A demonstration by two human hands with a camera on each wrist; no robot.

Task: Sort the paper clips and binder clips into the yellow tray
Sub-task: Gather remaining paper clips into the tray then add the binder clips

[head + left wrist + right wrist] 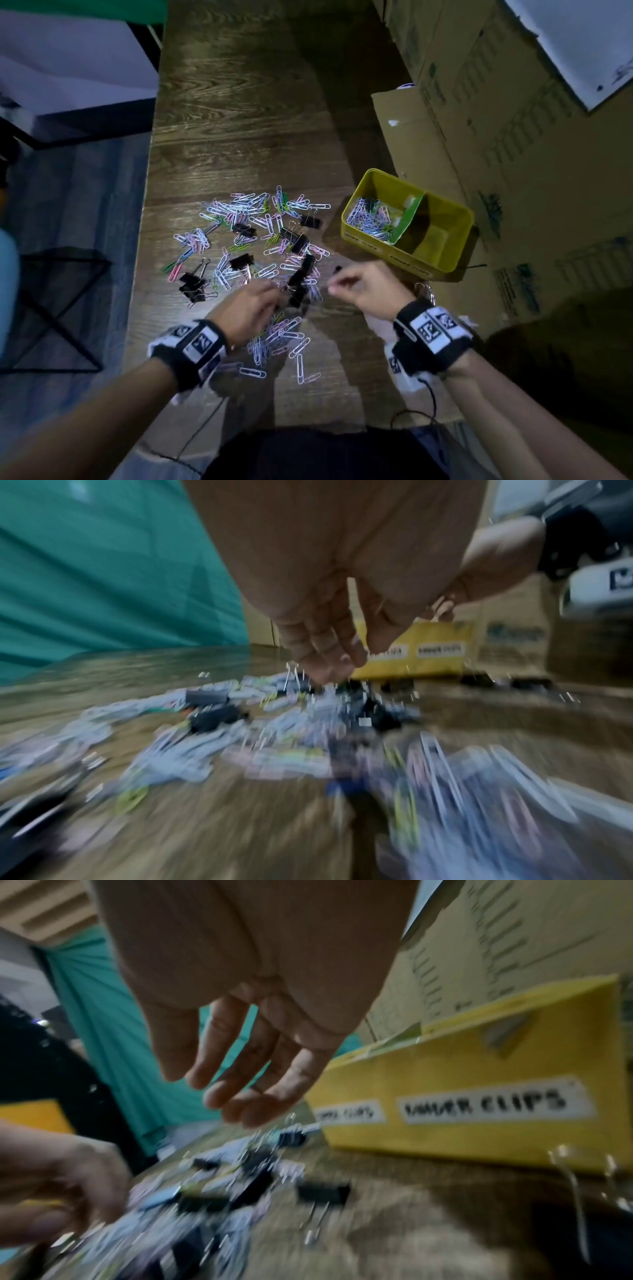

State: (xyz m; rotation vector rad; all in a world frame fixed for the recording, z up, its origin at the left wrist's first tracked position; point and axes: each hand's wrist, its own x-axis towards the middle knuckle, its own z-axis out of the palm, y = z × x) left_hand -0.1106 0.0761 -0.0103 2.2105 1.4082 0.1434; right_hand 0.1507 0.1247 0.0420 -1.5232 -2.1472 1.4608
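Observation:
A loose heap of coloured paper clips (246,212) mixed with black binder clips (298,240) lies on the wooden table (239,102). To its right stands the yellow tray (387,250), split by a green divider; the left compartment holds paper clips, the right looks bare. My left hand (275,294) reaches into the near part of the heap, fingers straight and pointing down in the left wrist view (342,658), nothing held. My right hand (337,282) hovers just right of the heap, in front of the tray (479,1137), fingers relaxed and empty (232,1096).
Cardboard boxes (479,137) line the table's right side behind the tray. A binder clip with silver handles (578,1191) lies by the tray's front wall. A black wire frame (51,308) stands off the table's left edge. More paper clips (284,342) lie near me.

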